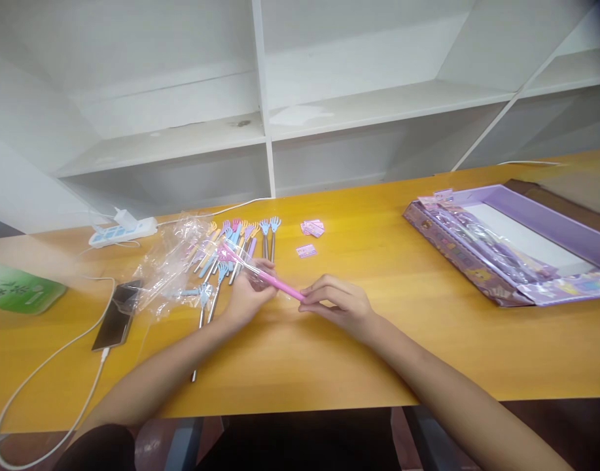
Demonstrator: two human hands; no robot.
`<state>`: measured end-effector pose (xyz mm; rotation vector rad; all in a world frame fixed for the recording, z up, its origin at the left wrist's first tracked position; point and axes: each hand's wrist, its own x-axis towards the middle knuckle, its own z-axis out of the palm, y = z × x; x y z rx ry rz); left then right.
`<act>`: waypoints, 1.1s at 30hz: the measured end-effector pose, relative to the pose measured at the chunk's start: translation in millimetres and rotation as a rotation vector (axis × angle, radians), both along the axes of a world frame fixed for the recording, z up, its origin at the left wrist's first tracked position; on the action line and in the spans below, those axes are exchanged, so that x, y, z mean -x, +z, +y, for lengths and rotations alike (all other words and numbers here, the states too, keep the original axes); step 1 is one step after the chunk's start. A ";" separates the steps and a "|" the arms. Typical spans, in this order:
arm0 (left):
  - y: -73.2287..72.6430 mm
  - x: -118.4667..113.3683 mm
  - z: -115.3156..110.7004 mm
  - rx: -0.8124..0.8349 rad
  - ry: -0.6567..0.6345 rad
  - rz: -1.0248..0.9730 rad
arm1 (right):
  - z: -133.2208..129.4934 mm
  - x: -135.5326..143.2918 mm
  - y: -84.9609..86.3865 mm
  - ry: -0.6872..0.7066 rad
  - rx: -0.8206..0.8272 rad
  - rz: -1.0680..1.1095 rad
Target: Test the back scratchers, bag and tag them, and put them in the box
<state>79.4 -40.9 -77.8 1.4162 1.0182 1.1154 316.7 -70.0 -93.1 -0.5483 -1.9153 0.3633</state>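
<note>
A pink back scratcher (284, 287) in a clear plastic sleeve is held slanting between my two hands, its hand-shaped head to the upper left. My left hand (248, 294) is closed around the sleeve near the middle. With fingertips pinched, my right hand (341, 302) grips the end of the pink handle. Behind my left hand lie several back scratchers (273, 239) in blue, yellow, purple and pink with metal rods. Clear plastic sleeves (162, 268) are heaped beside them. Small purple cards (312, 227) sit in a little pile, with one single card (306, 250) nearer me.
At the right stands an open purple display box (506, 203) with wrapped back scratchers inside. On the left are a phone (116, 320) on a white cable, a power strip (123, 231) and a green package (22, 288). White shelves (388, 108) rise behind the yellow table (358, 373).
</note>
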 end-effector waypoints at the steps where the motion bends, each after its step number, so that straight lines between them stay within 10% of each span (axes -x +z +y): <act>1: -1.1 -2.5 -3.8 0.007 -0.026 0.011 | -0.2 1.1 -1.0 0.002 -0.001 -0.016; 27: -17.6 -10.1 -20.3 0.033 -0.370 0.186 | -1.1 3.5 -9.2 -0.105 -0.048 -0.170; 33: -7.2 -4.4 -18.1 0.017 -0.511 0.193 | -0.1 6.5 -10.5 0.065 -0.045 -0.202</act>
